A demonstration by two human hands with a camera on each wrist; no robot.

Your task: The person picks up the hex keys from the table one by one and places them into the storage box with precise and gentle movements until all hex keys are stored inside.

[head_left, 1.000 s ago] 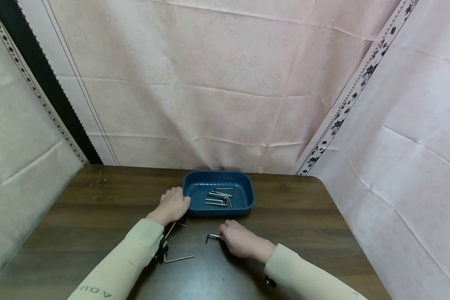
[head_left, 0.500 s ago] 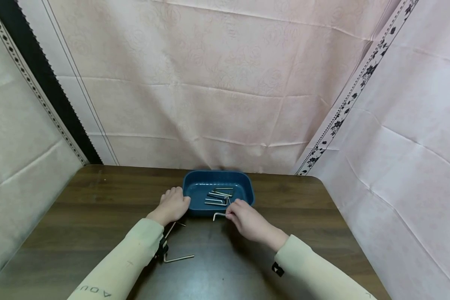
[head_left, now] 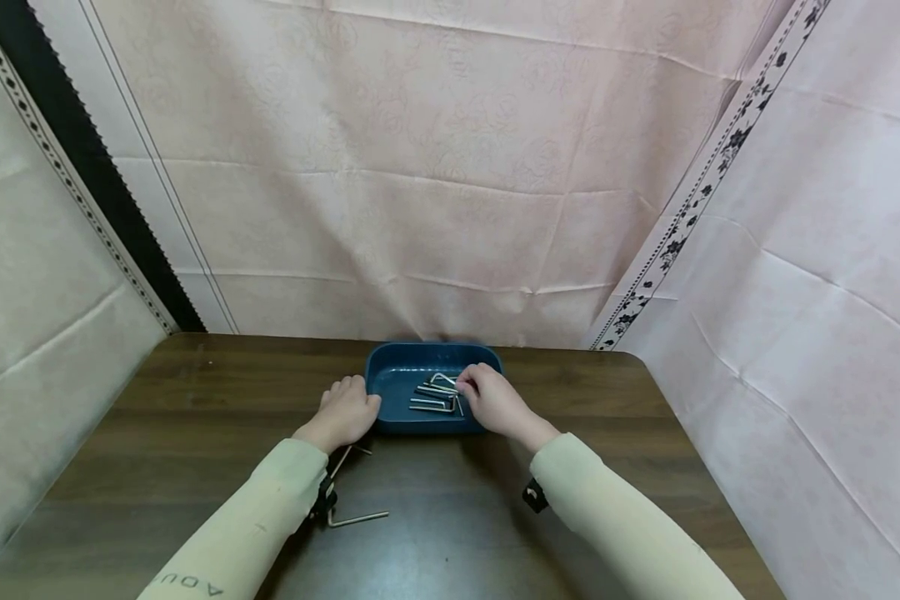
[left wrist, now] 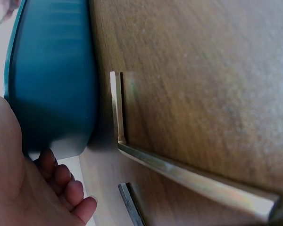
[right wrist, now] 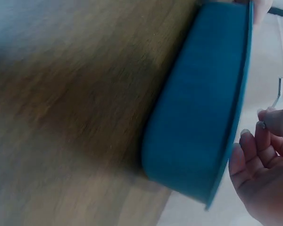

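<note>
A blue tray (head_left: 438, 427) stands at the table's far side with several L-shaped hex keys (head_left: 431, 407) lying in it. My left hand (head_left: 341, 410) holds the tray's left end, thumb at the rim; in the left wrist view its fingers (left wrist: 74, 193) curl by the tray's end wall (left wrist: 52, 80). My right hand (head_left: 491, 404) is over the tray's right part and pinches a hex key (right wrist: 279, 89) between thumb and fingertips. That key's bent end points left above the others, and the right fingers cover its other end.
Two more hex keys lie on the wooden table near my left wrist: one long key (head_left: 360, 518) in front, another key (head_left: 341, 460) partly hidden by the sleeve. Pale cloth (head_left: 435, 183) hangs behind the table and at both sides.
My right hand has carried the pinched hex key from the table in front, up past the tray's front rim and over the tray. The left hand has stayed in place.
</note>
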